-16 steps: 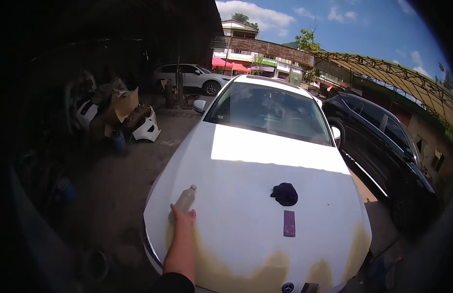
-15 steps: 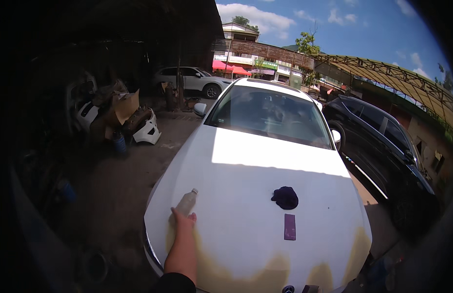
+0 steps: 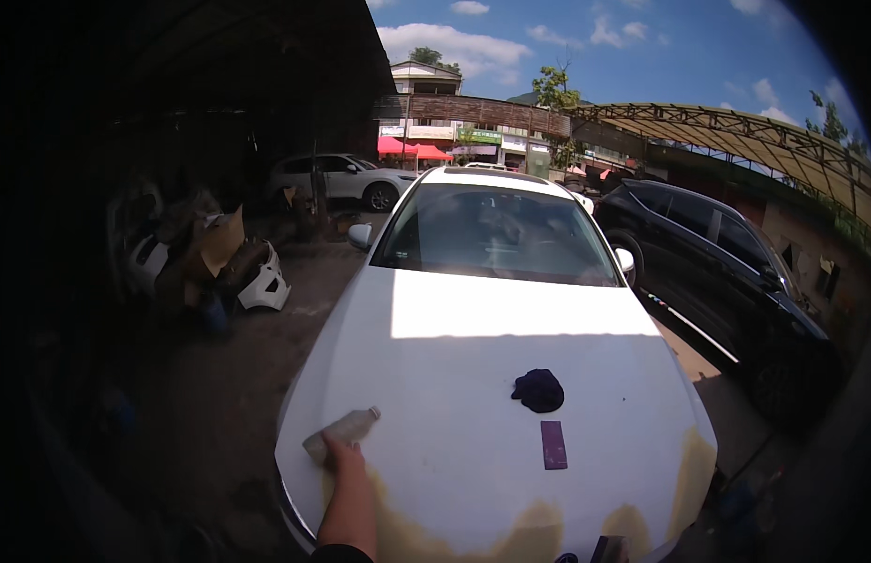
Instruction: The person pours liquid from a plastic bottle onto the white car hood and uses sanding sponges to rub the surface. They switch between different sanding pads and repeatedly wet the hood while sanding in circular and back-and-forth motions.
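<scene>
My left hand (image 3: 342, 456) is closed round a clear plastic bottle (image 3: 353, 429) with cloudy contents, at the left side of a white car bonnet (image 3: 454, 375). The bottle leans over, its neck pointing up and to the right. Whether it touches the bonnet I cannot tell. Further right on the bonnet lie a crumpled dark cloth (image 3: 539, 390) and, just nearer, a flat purple rectangular sheet (image 3: 553, 445). Yellowish patches (image 3: 520, 537) mark the bonnet's front part. My right hand is not in view.
A dark thing (image 3: 609, 550) with a straight edge, too cut off to name, shows at the bottom. A black car (image 3: 698, 253) stands close on the right. Car parts and a white bumper piece (image 3: 265, 284) lie on the left; another white car (image 3: 346, 178) is parked behind.
My left hand has tipped the bottle further over, so that it lies more sideways. The whole view has shifted a little. The cloth and purple sheet keep their places on the bonnet.
</scene>
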Demonstrator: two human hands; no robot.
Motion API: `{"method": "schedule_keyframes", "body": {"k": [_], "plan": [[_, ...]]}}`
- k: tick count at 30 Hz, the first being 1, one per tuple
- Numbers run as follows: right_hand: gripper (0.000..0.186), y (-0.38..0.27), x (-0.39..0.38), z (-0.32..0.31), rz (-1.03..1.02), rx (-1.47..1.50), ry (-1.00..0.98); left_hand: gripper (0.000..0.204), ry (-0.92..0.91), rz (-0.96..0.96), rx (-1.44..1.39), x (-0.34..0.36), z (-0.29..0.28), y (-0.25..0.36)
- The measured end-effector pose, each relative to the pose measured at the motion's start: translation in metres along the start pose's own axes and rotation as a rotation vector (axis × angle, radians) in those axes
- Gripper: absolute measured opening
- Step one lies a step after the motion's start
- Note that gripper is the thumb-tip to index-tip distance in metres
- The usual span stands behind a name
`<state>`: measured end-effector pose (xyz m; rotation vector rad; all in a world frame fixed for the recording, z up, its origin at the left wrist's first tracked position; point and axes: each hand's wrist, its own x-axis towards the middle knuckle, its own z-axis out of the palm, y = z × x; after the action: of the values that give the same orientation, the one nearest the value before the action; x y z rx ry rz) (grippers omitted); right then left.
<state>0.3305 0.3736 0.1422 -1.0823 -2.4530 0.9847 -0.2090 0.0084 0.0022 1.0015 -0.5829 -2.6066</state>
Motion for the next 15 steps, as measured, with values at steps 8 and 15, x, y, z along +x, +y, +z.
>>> {"method": "schedule_keyframes", "body": {"k": [8, 15], "plan": [[0.084, 0.08, 0.002, 0.012, -0.131, 0.274, 0.049, 0.077, -0.467, -0.043, 0.038, -0.179, 0.026, -0.014], [0.083, 0.122, 0.005, 0.0, -0.19, 0.056, 0.1, 0.076, -0.823, -0.191, 0.231, -0.291, 0.027, -0.109]]}}
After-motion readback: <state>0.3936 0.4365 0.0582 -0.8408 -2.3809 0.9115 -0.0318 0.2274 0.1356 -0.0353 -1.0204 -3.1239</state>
